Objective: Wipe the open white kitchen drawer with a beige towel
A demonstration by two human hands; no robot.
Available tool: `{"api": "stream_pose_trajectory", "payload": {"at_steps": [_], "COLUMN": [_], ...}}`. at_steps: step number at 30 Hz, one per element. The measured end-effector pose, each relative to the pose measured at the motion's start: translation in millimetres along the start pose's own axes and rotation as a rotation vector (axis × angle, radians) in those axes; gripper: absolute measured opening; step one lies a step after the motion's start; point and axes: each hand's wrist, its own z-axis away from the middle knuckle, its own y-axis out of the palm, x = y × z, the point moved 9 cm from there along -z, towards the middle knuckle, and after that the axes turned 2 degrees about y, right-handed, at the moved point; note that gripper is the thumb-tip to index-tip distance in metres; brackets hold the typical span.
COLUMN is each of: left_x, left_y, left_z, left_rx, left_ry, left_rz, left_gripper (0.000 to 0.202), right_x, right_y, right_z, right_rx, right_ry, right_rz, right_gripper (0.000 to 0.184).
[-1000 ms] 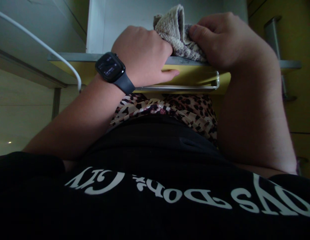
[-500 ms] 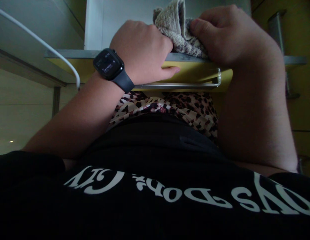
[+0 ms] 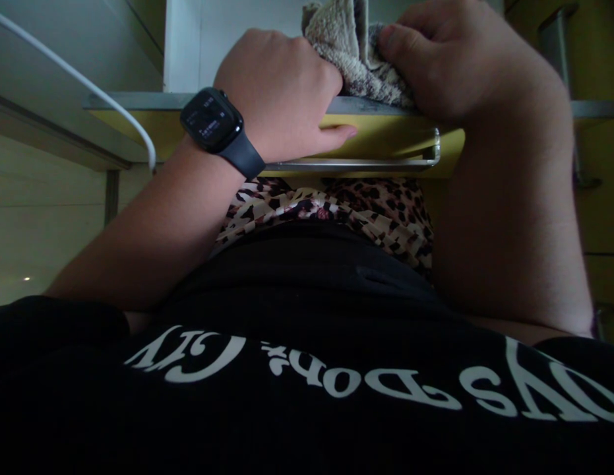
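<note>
A pulled-out drawer (image 3: 183, 53) with white inner walls lies before me, its yellow front (image 3: 386, 135) topped by a grey edge. My left hand (image 3: 281, 99), a dark watch on the wrist, is hooked over that edge with the thumb on the outer face; its fingertips inside are hidden. In my right hand (image 3: 445, 63) is a bunched, grey-beige terry cloth (image 3: 359, 63), pressed against the top edge right of my left hand. The right thumb lies on the cloth and the other fingers are mostly hidden.
Below the edge runs a metal drawer handle (image 3: 356, 165). A white cable (image 3: 79, 69) hangs at the left beside a cabinet side. More yellow fronts with a metal handle (image 3: 558, 46) stand at the right. My body is close behind the drawer.
Both hands, the cloth and the drawer edge sit slightly higher in the picture. My grip on the drawer and the cloth looks the same.
</note>
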Motion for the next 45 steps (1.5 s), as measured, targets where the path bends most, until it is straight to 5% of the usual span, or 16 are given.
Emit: {"api": "stream_pose_trajectory", "payload": {"at_steps": [45], "left_x": [-2.3], "left_y": [-1.9], "left_z": [-0.1], "left_rx": [-0.033], "left_ry": [0.025], "left_rz": [-0.001], "left_gripper": [0.075], "right_x": [-0.7], "right_y": [1.2], "right_z": [-0.8], "right_rx": [0.013], "right_ry": [0.016], "right_rz": [-0.011], "right_gripper": [0.042]}}
